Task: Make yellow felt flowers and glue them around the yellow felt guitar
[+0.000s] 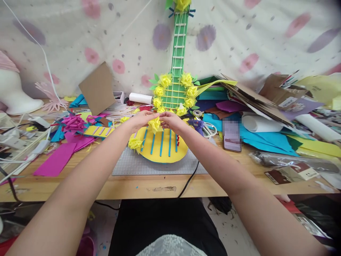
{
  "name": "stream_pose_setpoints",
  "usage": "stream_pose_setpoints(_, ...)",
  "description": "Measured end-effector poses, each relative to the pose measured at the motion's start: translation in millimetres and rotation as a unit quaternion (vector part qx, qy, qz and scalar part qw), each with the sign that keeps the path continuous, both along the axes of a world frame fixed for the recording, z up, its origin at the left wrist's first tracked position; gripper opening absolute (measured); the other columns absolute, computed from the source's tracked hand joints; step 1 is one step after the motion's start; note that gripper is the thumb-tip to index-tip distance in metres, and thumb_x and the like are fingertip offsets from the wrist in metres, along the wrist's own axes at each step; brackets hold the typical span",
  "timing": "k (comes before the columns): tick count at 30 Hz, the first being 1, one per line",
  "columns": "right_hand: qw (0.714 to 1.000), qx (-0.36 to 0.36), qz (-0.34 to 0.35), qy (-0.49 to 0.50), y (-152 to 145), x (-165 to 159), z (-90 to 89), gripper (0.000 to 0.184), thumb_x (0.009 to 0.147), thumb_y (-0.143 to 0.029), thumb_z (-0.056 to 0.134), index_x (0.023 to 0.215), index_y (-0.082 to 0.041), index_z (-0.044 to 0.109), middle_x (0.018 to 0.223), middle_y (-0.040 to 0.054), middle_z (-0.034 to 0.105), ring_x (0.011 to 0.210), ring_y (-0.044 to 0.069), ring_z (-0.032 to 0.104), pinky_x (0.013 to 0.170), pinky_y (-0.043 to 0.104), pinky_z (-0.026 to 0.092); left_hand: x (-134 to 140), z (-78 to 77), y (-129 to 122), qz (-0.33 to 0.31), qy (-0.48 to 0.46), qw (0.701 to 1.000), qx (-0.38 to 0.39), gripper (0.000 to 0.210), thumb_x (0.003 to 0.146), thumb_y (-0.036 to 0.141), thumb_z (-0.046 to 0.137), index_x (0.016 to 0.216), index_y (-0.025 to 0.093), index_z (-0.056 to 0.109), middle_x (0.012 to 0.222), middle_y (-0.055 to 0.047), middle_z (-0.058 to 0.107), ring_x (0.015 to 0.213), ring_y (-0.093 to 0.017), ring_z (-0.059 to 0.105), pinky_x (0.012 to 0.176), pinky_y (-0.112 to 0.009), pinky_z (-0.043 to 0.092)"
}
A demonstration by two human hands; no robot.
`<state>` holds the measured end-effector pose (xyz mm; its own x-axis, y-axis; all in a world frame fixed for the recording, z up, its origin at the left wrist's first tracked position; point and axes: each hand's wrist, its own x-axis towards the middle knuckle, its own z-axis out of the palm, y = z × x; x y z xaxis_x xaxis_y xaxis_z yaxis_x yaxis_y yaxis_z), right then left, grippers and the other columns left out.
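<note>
My left hand (142, 119) and my right hand (172, 120) meet in the middle of the view, fingers closed around a yellow paper flower (154, 125). The fingertips are partly hidden behind it. Below my hands a yellow paper guitar (166, 145) with blue strips lies on a grey cutting mat (125, 167). Another yellow flower (135, 143) sits at its left edge. Behind it a green paper guitar (179, 46) stands upright, with white strings and yellow flowers round its body. A blue glue gun (196, 124) lies right of my right hand.
A phone (231, 134) lies on the table at right, beside blue paper sheets (266, 140) and stacked cardboard (261, 99). Magenta paper (55, 160), a brown board (98, 89) and white cables (39, 147) occupy the left. A black cord (190, 177) hangs over the front edge.
</note>
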<state>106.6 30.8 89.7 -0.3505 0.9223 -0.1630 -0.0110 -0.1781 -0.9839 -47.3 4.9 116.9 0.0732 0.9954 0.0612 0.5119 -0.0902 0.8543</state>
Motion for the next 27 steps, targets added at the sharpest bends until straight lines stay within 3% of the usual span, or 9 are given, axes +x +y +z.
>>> stream_pose_setpoints(2, 1.000, 0.019, -0.008, -0.014, 0.2, 0.3, 0.1, 0.009, 0.071, -0.013, 0.056, 0.075, -0.018, 0.050, 0.065, -0.0041, 0.052, 0.053, 0.006, 0.053, 0.056, 0.022, 0.045, 1.6, -1.9, 0.1, -0.039, -0.058, 0.994, -0.080, 0.044, 0.069, 0.056, 0.058, 0.096, 0.020, 0.058, 0.095, -0.008, 0.064, 0.090, -0.021, 0.060, 0.077, -0.036, 0.046)
stream_pose_setpoints(4, 0.999, 0.019, -0.029, -0.028, 0.1, 0.6, -0.1, 0.009, 0.071, -0.012, 0.056, 0.074, -0.018, 0.050, 0.064, -0.0040, 0.052, 0.052, 0.006, 0.052, 0.055, 0.022, 0.045, 1.2, -3.1, -2.3, -0.040, -0.067, 0.992, -0.097, 0.055, 0.066, 0.054, 0.062, 0.108, 0.020, 0.053, 0.106, -0.010, 0.061, 0.098, -0.022, 0.058, 0.080, -0.037, 0.045)
stream_pose_setpoints(9, 0.998, -0.002, -0.064, -0.030, -2.0, -2.9, -2.8, 0.009, 0.072, -0.012, 0.053, 0.075, -0.018, 0.048, 0.065, -0.0038, 0.050, 0.051, 0.005, 0.050, 0.048, 0.019, 0.042, 7.2, -14.3, -8.7, -0.040, 0.055, 0.996, 0.051, 0.095, 0.046, 0.041, 0.079, 0.128, 0.022, 0.034, 0.132, -0.013, 0.042, 0.120, -0.025, 0.042, 0.095, -0.038, 0.037)
stream_pose_setpoints(12, 0.996, 0.008, -0.078, -0.042, -2.4, -4.9, -5.5, 0.010, 0.071, -0.011, 0.053, 0.076, -0.019, 0.048, 0.067, -0.0036, 0.050, 0.051, 0.005, 0.048, 0.046, 0.018, 0.041, 13.5, -22.9, -12.1, -0.032, 0.095, 0.990, 0.100, 0.081, 0.052, 0.043, 0.075, 0.122, 0.021, 0.040, 0.129, -0.012, 0.044, 0.120, -0.025, 0.041, 0.096, -0.039, 0.036)
stream_pose_setpoints(18, 0.991, 0.032, -0.105, -0.079, -1.6, -3.2, -5.9, 0.011, 0.069, -0.013, 0.054, 0.076, -0.019, 0.048, 0.073, -0.0017, 0.054, 0.055, 0.007, 0.052, 0.052, 0.022, 0.042, 12.6, -21.2, -18.0, 0.113, 0.118, 0.966, 0.198, 0.023, 0.074, 0.036, 0.057, 0.091, 0.020, 0.058, 0.101, -0.006, 0.058, 0.102, -0.020, 0.051, 0.091, -0.036, 0.040)
stream_pose_setpoints(22, 0.985, 0.074, -0.105, -0.119, -0.1, -5.8, -5.8, 0.013, 0.067, -0.013, 0.054, 0.076, -0.020, 0.047, 0.073, -0.0010, 0.055, 0.057, 0.009, 0.053, 0.054, 0.024, 0.043, 5.3, -15.0, -15.4, 0.108, 0.168, 0.965, 0.169, 0.012, 0.070, 0.030, 0.059, 0.074, 0.020, 0.066, 0.092, -0.005, 0.060, 0.098, -0.022, 0.053, 0.091, -0.037, 0.040)
stream_pose_setpoints(27, 0.972, 0.155, -0.111, -0.138, 6.7, -12.0, -12.2, 0.012, 0.065, -0.015, 0.052, 0.075, -0.020, 0.048, 0.069, -0.0022, 0.054, 0.060, 0.010, 0.051, 0.058, 0.025, 0.042, 2.4, -14.5, -13.9, 0.082, 0.231, 0.955, 0.165, 0.011, 0.066, 0.028, 0.061, 0.069, 0.021, 0.070, 0.094, -0.006, 0.062, 0.101, -0.025, 0.052, 0.093, -0.039, 0.040)
